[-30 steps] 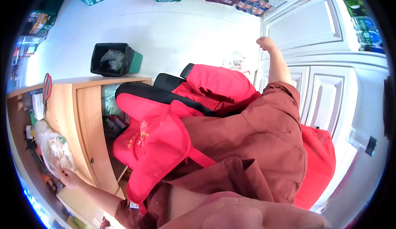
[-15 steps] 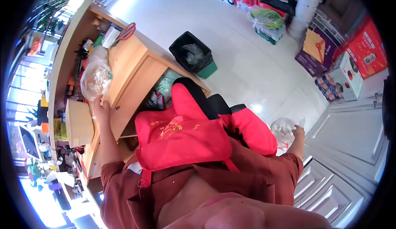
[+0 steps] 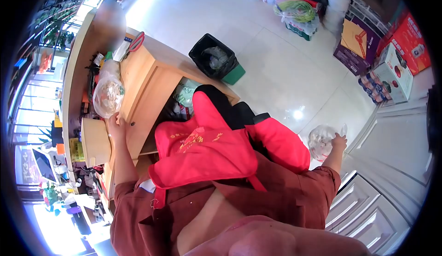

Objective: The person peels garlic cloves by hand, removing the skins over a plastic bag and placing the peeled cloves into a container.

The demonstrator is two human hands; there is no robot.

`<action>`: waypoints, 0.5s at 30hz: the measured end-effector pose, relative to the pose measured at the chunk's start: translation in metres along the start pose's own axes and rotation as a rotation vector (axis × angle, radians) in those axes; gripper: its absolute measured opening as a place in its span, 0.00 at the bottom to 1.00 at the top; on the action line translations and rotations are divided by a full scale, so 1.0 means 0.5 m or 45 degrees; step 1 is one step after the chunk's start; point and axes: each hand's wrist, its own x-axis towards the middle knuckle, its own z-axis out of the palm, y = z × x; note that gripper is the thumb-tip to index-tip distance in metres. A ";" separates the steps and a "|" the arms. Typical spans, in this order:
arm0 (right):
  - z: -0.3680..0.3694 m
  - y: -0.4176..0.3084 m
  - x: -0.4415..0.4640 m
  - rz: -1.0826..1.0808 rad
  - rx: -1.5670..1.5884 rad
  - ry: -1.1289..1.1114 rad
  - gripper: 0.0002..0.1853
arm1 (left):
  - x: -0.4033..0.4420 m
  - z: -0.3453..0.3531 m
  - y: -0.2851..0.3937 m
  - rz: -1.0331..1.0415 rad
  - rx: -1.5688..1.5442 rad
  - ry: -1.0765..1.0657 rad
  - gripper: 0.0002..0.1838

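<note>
My left hand (image 3: 116, 126) is at the near end of a clear plastic bag (image 3: 108, 97) with pale, crumpled-looking contents, its fingers closed on the edge. This bag lies on the wooden counter (image 3: 138, 78). Out on the other side, my right hand (image 3: 339, 142) grips the top of another clear plastic bag (image 3: 321, 141), which hangs above the floor; what is inside looks whitish and cannot be made out. A red apron (image 3: 202, 157) with yellow print covers my lap, and red sleeve-like padded parts with black edges lie beyond it.
A black-lined green bin (image 3: 232, 71) stands by the counter. Scissors with red handles (image 3: 136, 41) lie at the counter's far end, near a blurred shape (image 3: 109, 23). Boxes (image 3: 396, 71) line the right wall beside white cabinet doors (image 3: 396, 141). A beige box (image 3: 95, 141) is left of my left hand.
The view has shifted slightly. Both hands stay at their bags, and the right hand's bag hangs at about the same height. The blurred shape has appeared at the counter's far end.
</note>
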 end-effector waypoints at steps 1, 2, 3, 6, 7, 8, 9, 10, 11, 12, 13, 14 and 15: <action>0.011 0.003 0.010 0.014 0.033 0.022 0.29 | 0.003 -0.003 0.000 0.012 0.003 -0.016 0.15; 0.021 0.005 0.021 0.028 0.065 0.045 0.29 | 0.006 -0.005 -0.001 0.021 0.006 -0.012 0.15; 0.031 0.006 0.030 0.042 0.095 0.070 0.29 | 0.008 -0.006 0.000 0.027 0.006 -0.008 0.15; -0.012 -0.008 -0.011 -0.075 0.110 0.034 0.33 | 0.010 -0.009 0.012 0.001 0.003 0.003 0.15; -0.014 -0.008 -0.002 -0.110 0.134 -0.001 0.34 | 0.009 -0.010 0.017 -0.018 0.000 0.008 0.15; -0.021 -0.013 0.000 -0.146 0.156 -0.036 0.35 | 0.007 -0.011 0.024 -0.013 -0.004 0.004 0.15; -0.021 -0.017 0.005 -0.183 0.177 -0.072 0.36 | 0.006 -0.011 0.032 -0.009 -0.007 0.000 0.15; 0.000 -0.023 0.020 -0.217 0.267 -0.006 0.35 | 0.008 -0.010 0.035 -0.006 -0.011 -0.004 0.15; 0.031 -0.026 0.041 -0.251 0.352 0.061 0.35 | 0.008 -0.009 0.034 0.033 -0.010 0.000 0.14; 0.046 -0.025 0.055 -0.286 0.434 0.130 0.34 | 0.007 -0.005 0.033 0.069 -0.013 0.004 0.14; 0.044 -0.023 0.050 -0.302 0.554 0.139 0.31 | 0.004 -0.004 0.034 0.103 -0.017 0.005 0.14; 0.044 -0.029 0.043 -0.319 0.673 0.149 0.27 | 0.002 -0.001 0.034 0.068 -0.038 0.006 0.14; 0.047 -0.033 0.039 -0.315 0.814 0.224 0.20 | 0.002 0.001 0.034 0.031 -0.059 0.008 0.14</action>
